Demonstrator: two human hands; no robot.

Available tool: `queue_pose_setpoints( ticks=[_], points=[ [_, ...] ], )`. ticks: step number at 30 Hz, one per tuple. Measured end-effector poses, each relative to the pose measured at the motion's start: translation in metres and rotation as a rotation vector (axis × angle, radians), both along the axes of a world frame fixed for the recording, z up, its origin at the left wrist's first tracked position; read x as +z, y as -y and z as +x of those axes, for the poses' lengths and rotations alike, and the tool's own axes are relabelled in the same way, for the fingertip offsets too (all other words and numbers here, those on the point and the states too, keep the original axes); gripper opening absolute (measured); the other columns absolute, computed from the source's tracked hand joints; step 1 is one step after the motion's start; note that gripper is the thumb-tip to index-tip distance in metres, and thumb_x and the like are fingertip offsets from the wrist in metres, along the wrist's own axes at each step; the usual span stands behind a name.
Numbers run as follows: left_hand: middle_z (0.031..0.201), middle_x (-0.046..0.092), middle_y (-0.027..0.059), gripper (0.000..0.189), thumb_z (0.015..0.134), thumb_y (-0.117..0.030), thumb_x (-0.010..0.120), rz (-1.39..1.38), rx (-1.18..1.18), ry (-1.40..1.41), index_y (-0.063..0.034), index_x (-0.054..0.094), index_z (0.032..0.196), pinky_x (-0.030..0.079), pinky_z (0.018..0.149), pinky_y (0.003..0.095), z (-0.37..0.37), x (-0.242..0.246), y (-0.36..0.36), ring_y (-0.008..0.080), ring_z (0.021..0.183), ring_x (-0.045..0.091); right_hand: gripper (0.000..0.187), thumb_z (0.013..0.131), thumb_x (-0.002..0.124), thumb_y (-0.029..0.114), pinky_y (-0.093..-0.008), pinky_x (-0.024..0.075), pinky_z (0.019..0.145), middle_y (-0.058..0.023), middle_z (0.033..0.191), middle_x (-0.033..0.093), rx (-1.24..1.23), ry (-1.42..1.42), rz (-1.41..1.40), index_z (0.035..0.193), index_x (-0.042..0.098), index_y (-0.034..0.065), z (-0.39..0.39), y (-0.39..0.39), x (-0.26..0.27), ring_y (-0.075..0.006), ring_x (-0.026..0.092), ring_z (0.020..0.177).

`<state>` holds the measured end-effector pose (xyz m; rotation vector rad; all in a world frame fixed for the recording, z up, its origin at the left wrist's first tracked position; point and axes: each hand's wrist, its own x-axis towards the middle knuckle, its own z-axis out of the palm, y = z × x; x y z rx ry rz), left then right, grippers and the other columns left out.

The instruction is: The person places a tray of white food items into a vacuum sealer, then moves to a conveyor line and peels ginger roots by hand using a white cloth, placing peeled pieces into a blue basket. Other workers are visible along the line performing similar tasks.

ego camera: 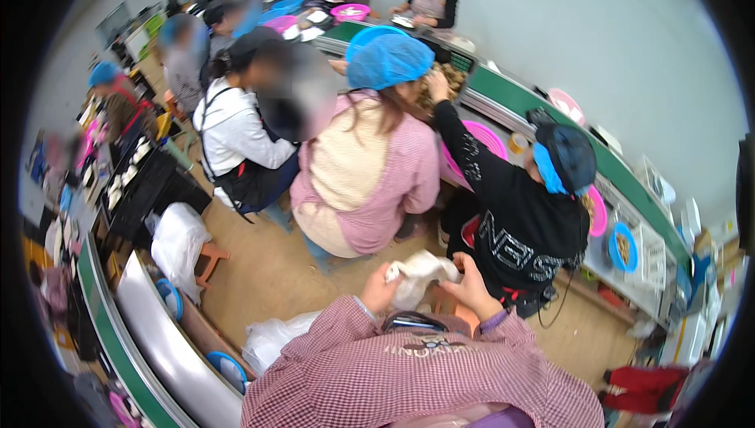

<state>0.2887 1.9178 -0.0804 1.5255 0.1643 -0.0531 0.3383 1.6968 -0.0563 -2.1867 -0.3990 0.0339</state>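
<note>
A crumpled, off-white piece of thin cloth or soft plastic (pixel 417 279) is stretched between my two hands, in front of my checked smock. My left hand (pixel 380 289) pinches its left edge. On the other side, my right hand (pixel 472 287) grips the right edge with thumb and fingers. Whether the piece is a glove, a cap or a bag cannot be told. Just below it, a dark strap or cable lies against the front of my smock.
Seated co-workers in pink (pixel 365 174) and black (pixel 519 209) are close ahead. Beyond them runs a green conveyor belt (pixel 507 91) with pink and blue basins. An orange stool (pixel 209 266) with white plastic stands left, near a metal-sided bench (pixel 171 339). A cable hangs at right.
</note>
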Motion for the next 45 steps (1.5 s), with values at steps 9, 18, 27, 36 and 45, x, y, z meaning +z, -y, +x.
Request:
queue_pose_setpoints(
  ticks=[9, 18, 27, 36, 45],
  points=[
    [0.081, 0.058, 0.0180, 0.024, 0.083, -0.015, 0.054, 0.277, 0.018, 0.203, -0.0005, 0.049, 0.100, 0.044, 0.064, 0.0333, 0.017, 0.035, 0.058, 0.0272, 0.076, 0.057, 0.070, 0.083, 0.041, 0.057, -0.0531, 0.0334, 0.091, -0.0114, 0.137, 0.024, -0.333, -1.120, 0.733, 0.134, 0.020, 0.0142, -0.021, -0.016, -0.027, -0.0333, 0.033, 0.120],
    [0.094, 0.058, 0.0074, 0.022, 0.089, -0.010, 0.046, -0.267, -0.114, 0.033, 0.0019, 0.048, 0.108, 0.044, 0.076, 0.0241, 0.042, 0.036, 0.104, 0.0117, 0.085, 0.054, 0.057, 0.083, 0.043, 0.053, -0.0366, 0.0386, 0.093, -0.0055, 0.117, 0.053, -0.033, -1.089, 1.519, 0.121, 0.045, 0.0112, 0.010, -0.002, -0.056, -0.0198, 0.050, 0.107],
    [0.091, 0.057, 0.0137, 0.034, 0.080, -0.012, 0.058, 0.184, 0.292, 0.059, 0.0034, 0.045, 0.107, 0.047, 0.070, 0.0296, 0.112, 0.014, 0.047, 0.0201, 0.079, 0.058, 0.051, 0.079, 0.053, 0.006, -0.0440, 0.0353, 0.096, -0.0140, 0.123, 0.046, 0.046, -0.934, 1.574, 0.126, 0.034, 0.0005, 0.062, 0.034, -0.016, -0.0282, 0.046, 0.113],
    [0.123, 0.042, 0.0115, 0.045, 0.079, -0.008, 0.057, -0.605, -0.177, -0.088, 0.0002, 0.042, 0.121, 0.036, 0.092, 0.0310, 0.128, 0.040, 0.096, 0.0185, 0.111, 0.043, 0.047, 0.072, 0.051, -0.006, -0.0371, 0.0432, 0.088, -0.0129, 0.108, 0.055, 0.104, -0.956, 1.478, 0.118, 0.041, -0.0029, 0.097, 0.033, 0.034, -0.0261, 0.056, 0.098],
    [0.091, 0.056, 0.0030, 0.027, 0.078, -0.008, 0.057, -0.007, -0.629, 0.379, 0.0000, 0.054, 0.104, 0.041, 0.081, 0.0286, 0.236, 0.019, 0.115, 0.0170, 0.089, 0.052, 0.034, 0.073, 0.055, -0.002, -0.0280, 0.0403, 0.085, -0.0063, 0.102, 0.058, -0.279, -0.517, 1.080, 0.106, 0.052, -0.0020, 0.145, 0.057, 0.014, -0.0150, 0.054, 0.095]
  ],
)
